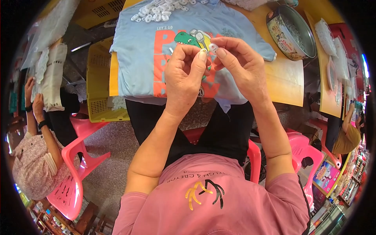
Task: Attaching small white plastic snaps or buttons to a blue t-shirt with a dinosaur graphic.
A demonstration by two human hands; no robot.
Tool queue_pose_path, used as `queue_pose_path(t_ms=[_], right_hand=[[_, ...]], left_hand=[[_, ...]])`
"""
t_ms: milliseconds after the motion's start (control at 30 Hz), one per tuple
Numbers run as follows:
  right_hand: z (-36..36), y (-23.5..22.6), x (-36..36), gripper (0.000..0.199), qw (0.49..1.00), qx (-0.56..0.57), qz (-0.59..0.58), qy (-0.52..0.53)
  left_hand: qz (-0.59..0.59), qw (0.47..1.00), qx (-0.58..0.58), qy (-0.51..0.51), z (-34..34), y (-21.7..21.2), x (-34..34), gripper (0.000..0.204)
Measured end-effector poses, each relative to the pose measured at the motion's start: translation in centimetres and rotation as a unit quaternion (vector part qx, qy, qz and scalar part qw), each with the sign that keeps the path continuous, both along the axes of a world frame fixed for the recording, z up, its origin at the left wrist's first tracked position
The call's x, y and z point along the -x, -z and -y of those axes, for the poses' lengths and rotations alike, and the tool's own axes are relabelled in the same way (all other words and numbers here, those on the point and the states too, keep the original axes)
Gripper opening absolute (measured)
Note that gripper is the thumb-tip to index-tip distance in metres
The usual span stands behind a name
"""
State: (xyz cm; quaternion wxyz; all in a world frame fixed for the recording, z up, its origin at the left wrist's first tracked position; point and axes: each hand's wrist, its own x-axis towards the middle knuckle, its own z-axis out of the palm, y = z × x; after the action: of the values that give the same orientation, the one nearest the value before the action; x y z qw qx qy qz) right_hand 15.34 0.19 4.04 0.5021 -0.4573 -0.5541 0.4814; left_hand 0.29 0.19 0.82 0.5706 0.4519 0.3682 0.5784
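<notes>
My left hand [184,76] and my right hand [239,66] meet above a light blue child's shirt [137,51] with an orange print and a green dinosaur, spread on a yellow table [286,78]. Both hands pinch the same small white plastic ring [212,47] between their fingertips. A pile of several similar white rings [156,11] lies on the shirt's far end. My forearms rise from the lower edge, over my pink top and black trousers.
A round printed metal tin [291,31] stands at the table's far right. A yellow plastic crate [100,82] sits left of the table. Pink plastic chairs [74,172] stand around. One person sits at the left handling white lace [51,74], another at the right [346,133].
</notes>
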Motion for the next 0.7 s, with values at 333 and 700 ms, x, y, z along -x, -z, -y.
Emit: queue_pose_path(t_ms=[333, 700], right_hand=[[-0.11, 0.46, 0.51, 0.024, 0.996, -0.061, 0.043, 0.04], [-0.29, 0.34, 0.31, 0.022, 0.995, -0.067, 0.07, 0.033]], left_hand=[[0.018, 1.0, 0.02, 0.006, -0.01, -0.18, 0.01, 0.011], [0.008, 1.0, 0.014, 0.006, 0.02, 0.13, -0.02, 0.01]])
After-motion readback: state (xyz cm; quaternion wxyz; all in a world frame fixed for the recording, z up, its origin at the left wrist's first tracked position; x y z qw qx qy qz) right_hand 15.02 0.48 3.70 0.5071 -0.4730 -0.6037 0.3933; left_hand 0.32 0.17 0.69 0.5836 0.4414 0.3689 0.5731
